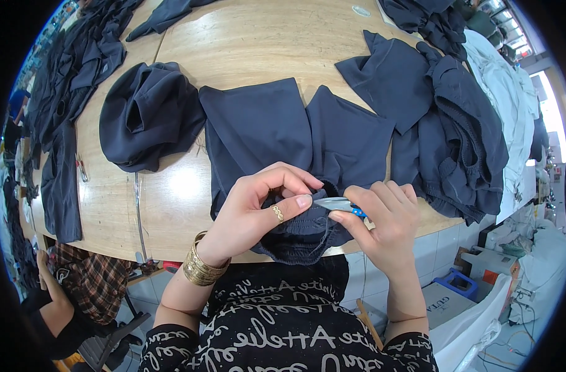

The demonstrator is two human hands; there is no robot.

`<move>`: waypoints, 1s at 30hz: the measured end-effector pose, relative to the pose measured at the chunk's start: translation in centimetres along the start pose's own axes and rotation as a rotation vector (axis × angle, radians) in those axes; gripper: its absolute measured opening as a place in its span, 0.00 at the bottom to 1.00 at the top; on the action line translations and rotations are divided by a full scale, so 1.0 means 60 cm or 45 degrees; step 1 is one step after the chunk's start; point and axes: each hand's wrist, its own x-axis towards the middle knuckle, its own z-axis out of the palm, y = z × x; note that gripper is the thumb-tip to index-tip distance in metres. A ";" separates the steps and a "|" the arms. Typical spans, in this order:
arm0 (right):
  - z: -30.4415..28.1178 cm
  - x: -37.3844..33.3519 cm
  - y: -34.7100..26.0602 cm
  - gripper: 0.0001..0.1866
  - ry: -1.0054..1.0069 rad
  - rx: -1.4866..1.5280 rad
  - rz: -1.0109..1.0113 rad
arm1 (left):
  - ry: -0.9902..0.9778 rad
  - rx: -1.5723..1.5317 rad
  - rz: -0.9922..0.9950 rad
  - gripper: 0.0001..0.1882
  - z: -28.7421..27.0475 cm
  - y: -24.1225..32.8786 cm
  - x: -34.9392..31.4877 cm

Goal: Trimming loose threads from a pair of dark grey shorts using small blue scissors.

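A pair of dark navy shorts (258,127) lies spread on the table before me, legs pointing away and the gathered elastic waistband at the near edge. My left hand (264,195) pinches a fold of the waistband between thumb and fingers. In my right hand (385,220) are small thread snips (337,204) with metal blades and a blue handle. Their tips point left and meet the cloth just beside my left thumb. Loose threads hang at the waistband below the blades. Whether a thread is between the blades is too small to tell.
A bunched dark garment (149,118) lies to the left, and stacked elastic-waisted garments (466,136) to the right. Red-handled snips (80,168) rest near the left edge of the wooden table (245,43). Pale cloth (497,87) hangs at far right. Another person's arm (58,297) shows lower left.
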 end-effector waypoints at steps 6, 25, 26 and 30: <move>-0.009 0.009 -0.007 0.17 -0.108 0.303 0.276 | 0.001 0.111 0.018 0.05 -0.008 0.002 -0.003; 0.014 0.009 -0.024 0.09 -0.056 0.833 0.370 | 0.009 -0.062 -0.263 0.07 -0.012 0.012 -0.004; 0.017 0.011 -0.022 0.10 -0.044 0.782 0.308 | -0.002 -0.072 -0.258 0.07 -0.012 0.013 -0.004; 0.014 0.017 -0.017 0.15 -0.069 0.623 0.154 | -0.022 -0.053 -0.246 0.07 -0.013 0.017 -0.002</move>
